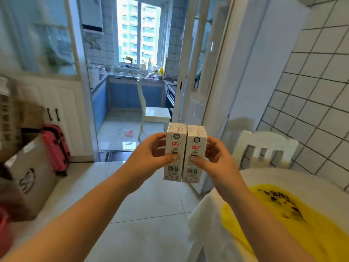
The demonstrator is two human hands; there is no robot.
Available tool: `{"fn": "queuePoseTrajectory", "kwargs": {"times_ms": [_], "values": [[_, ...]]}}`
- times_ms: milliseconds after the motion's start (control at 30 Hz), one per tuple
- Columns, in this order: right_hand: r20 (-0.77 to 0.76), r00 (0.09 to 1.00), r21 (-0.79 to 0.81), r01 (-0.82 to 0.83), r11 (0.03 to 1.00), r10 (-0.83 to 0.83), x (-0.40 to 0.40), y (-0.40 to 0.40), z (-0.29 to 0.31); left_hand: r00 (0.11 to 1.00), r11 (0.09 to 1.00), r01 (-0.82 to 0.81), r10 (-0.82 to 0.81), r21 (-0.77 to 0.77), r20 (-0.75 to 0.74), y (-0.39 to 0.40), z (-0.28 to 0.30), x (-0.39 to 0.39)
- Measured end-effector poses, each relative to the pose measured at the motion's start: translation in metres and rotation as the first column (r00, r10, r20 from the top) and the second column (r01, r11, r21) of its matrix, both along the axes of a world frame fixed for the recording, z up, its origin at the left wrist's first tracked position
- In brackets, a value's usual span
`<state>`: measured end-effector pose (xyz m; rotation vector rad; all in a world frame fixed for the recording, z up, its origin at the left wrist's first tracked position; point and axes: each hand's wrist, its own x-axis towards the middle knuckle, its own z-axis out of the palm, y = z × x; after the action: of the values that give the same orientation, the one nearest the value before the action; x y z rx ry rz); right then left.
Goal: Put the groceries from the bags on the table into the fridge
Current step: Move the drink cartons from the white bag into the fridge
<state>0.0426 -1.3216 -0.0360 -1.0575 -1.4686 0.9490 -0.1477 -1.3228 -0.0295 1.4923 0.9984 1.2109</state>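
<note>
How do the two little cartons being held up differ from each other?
The left carton is held by the left hand; the right carton by the right hand. The left carton's top sits slightly higher than the right carton's. Otherwise they match: both white, upright, pressed side by side, with the same red logo and green code panel.

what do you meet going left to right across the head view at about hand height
cardboard box → pink suitcase → left hand → left carton → right carton → right hand → white chair → tiled wall
</note>
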Motion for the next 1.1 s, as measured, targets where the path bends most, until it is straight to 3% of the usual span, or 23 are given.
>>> {"fn": "queuePoseTrajectory", "kwargs": {"times_ms": [267, 533, 833, 1100], "values": [[0.091, 0.989, 0.021, -0.118, 0.993, 0.115, -0.072, 0.122, 0.011, 0.991, 0.991, -0.133, 0.133, 0.018, 0.006, 0.106, -0.001, -0.071], [0.075, 0.99, 0.079, -0.124, 0.989, 0.118, -0.118, 0.306, 0.027, 0.972, 0.97, -0.232, 0.233, 0.072, 0.002, 0.284, 0.017, -0.111], [-0.029, 0.992, 0.148, -0.115, 0.982, 0.12, -0.149, 0.503, 0.063, 0.968, 0.952, -0.248, 0.249, 0.177, 0.021, 0.473, 0.062, -0.138], [-0.081, 0.996, 0.178, 0.041, 0.983, -0.027, -0.153, 0.657, 0.054, 0.988, 0.966, -0.135, 0.147, 0.222, -0.042, 0.651, 0.061, -0.141]]}}
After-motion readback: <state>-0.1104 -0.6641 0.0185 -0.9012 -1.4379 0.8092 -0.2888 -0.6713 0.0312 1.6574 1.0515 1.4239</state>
